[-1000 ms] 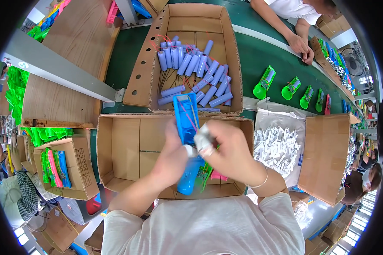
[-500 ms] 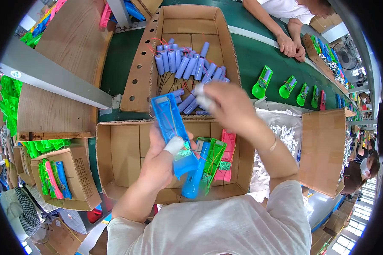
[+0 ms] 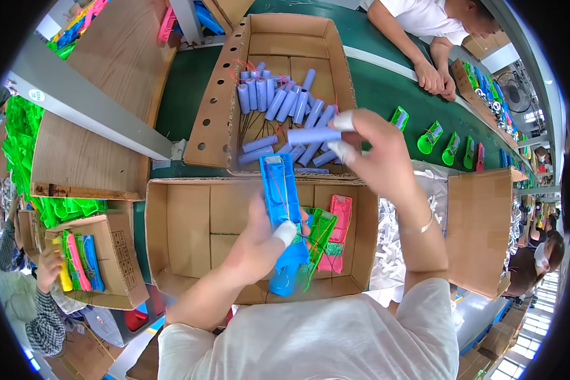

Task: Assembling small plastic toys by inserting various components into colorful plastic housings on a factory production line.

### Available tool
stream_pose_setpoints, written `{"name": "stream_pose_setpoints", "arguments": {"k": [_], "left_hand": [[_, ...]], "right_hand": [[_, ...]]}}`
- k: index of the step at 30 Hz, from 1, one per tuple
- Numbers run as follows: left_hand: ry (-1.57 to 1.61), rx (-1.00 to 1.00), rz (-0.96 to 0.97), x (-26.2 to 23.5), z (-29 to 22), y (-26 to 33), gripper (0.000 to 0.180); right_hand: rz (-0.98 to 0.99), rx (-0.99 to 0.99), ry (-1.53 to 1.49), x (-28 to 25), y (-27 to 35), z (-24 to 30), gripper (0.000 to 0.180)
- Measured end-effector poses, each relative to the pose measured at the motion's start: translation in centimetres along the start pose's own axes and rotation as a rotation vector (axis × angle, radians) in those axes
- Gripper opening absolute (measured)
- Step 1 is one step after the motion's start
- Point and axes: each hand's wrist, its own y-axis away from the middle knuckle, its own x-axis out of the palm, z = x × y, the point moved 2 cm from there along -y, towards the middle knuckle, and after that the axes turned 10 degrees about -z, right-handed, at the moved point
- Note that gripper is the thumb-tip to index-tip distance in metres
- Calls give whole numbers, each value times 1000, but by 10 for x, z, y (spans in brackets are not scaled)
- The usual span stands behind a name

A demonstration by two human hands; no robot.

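Observation:
My left hand [image 3: 263,237], thumb tip covered in white, grips a blue plastic housing [image 3: 281,190] with thin wires and a small green circuit board inside. Between the white-covered fingertips of my right hand [image 3: 377,149] is a purple cylindrical battery [image 3: 313,135], lying roughly level just above and right of the housing's far end. Below my left hand, a cardboard box [image 3: 180,237] holds a second blue housing [image 3: 284,282], a green housing [image 3: 321,237] and a pink housing [image 3: 341,221], some with wires and boards showing.
A far carton [image 3: 285,44] holds several purple batteries [image 3: 259,95] with wires. White pieces [image 3: 389,244] fill a bag at right. Green housings [image 3: 430,138] line the green bench; a co-worker's hands [image 3: 436,82] rest beyond. At left, another person's hand [image 3: 49,269] touches a yellow housing [image 3: 64,269].
My right hand has lifted a battery and moved right. My left hand has carried the blue housing right and turned it more upright. At left, a person's hand has appeared with a yellow housing.

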Motion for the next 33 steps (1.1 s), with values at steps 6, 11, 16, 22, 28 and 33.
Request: {"name": "stream_pose_setpoints", "arguments": {"k": [6,11,16,22,28,33], "left_hand": [[-84,-24,10,11,1,-3,61],[-151,110,-18,7,14,-4,69],[-241,43,-4,4,10,-7,74],[47,8,46,6,12,-6,68],[30,8,-130,7,15,-2,46],[-7,21,-200,20,9,-1,40]], "right_hand": [[-241,-230,161,9,64,52,32],[-167,-319,189,24,87,60,34],[5,-273,157,32,93,58,38],[-260,31,66,32,90,56,26],[-319,-188,121,41,96,45,22],[-331,-257,154,32,99,43,18]]}}
